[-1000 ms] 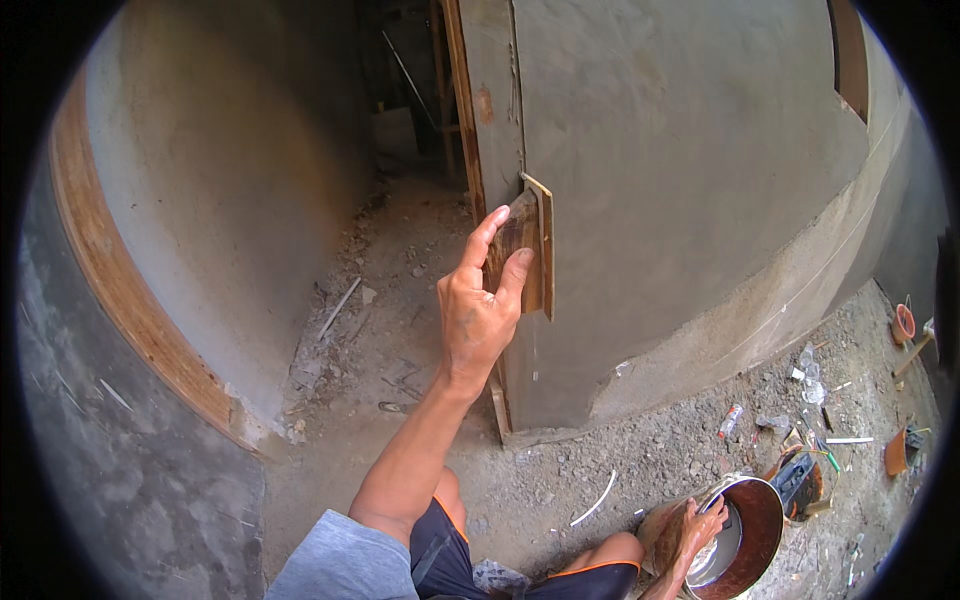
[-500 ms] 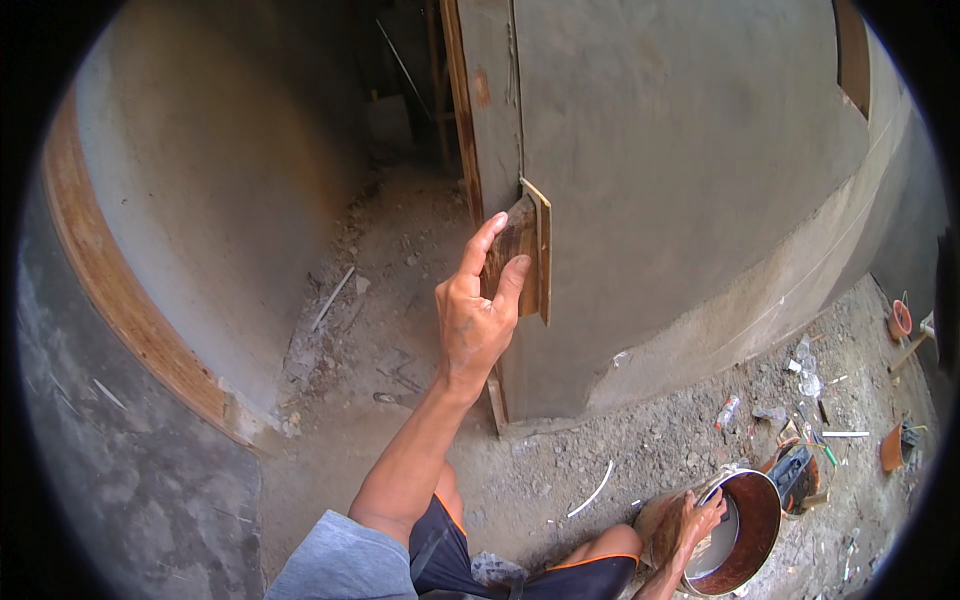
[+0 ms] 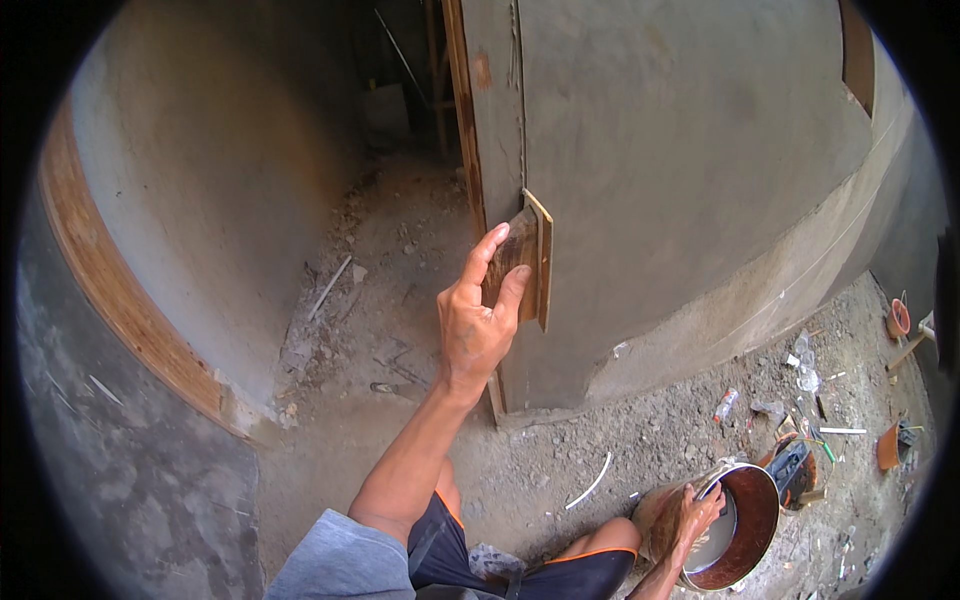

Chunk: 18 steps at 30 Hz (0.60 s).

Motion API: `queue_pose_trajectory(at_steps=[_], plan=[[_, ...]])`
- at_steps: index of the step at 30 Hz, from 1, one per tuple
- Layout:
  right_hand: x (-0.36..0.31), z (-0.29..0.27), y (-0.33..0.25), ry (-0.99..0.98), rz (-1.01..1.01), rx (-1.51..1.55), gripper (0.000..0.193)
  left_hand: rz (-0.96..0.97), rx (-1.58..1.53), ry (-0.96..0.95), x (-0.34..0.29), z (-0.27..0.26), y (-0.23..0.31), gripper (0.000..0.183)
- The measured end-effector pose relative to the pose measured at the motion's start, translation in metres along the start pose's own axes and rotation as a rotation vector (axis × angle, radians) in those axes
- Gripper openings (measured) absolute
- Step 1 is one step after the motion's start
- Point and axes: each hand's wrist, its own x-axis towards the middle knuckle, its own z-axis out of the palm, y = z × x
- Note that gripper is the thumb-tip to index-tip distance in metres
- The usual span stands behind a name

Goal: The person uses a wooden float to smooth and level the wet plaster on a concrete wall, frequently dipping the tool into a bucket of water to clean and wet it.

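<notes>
My left hand (image 3: 472, 330) grips a wooden float (image 3: 516, 262), thumb on one side and fingers on the other. The float's flat board rests upright against the grey plastered wall (image 3: 680, 170), at its edge beside the doorway. Low on the right, my right hand (image 3: 697, 515) is at the near rim of a rusty round bucket (image 3: 752, 520), its fingers curled inside. A dark bluish sliver shows by those fingers, but what they hold is unclear. Greyish liquid or wet mix (image 3: 715, 540) lies in the bucket.
A wooden door frame (image 3: 466, 120) edges the wall, and the dark doorway has rubble on its floor. Beyond the bucket are a container of tools (image 3: 790, 470), plastic bottles (image 3: 725, 405), and an orange pot (image 3: 889, 447). A curved wooden strip (image 3: 130, 300) borders the left wall.
The wooden float in my left hand has slid slightly down along the wall's edge. My right hand remains at the bucket. The view has shifted a little.
</notes>
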Motion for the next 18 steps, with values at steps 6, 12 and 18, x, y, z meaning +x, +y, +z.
queue_pose_trajectory(at_steps=[6,12,18], plan=[[0.001,0.007,0.005,-0.010,-0.014,0.009,0.081,-0.020,-0.006,-0.017,-0.007,-0.001,-0.006,0.050],[0.000,-0.001,-0.001,-0.010,-0.011,0.007,0.080,-0.027,-0.021,-0.019,-0.013,0.002,-0.007,0.050],[0.002,0.006,0.008,0.032,-0.061,-0.007,0.079,-0.040,-0.018,-0.027,-0.022,0.003,-0.014,0.049]])
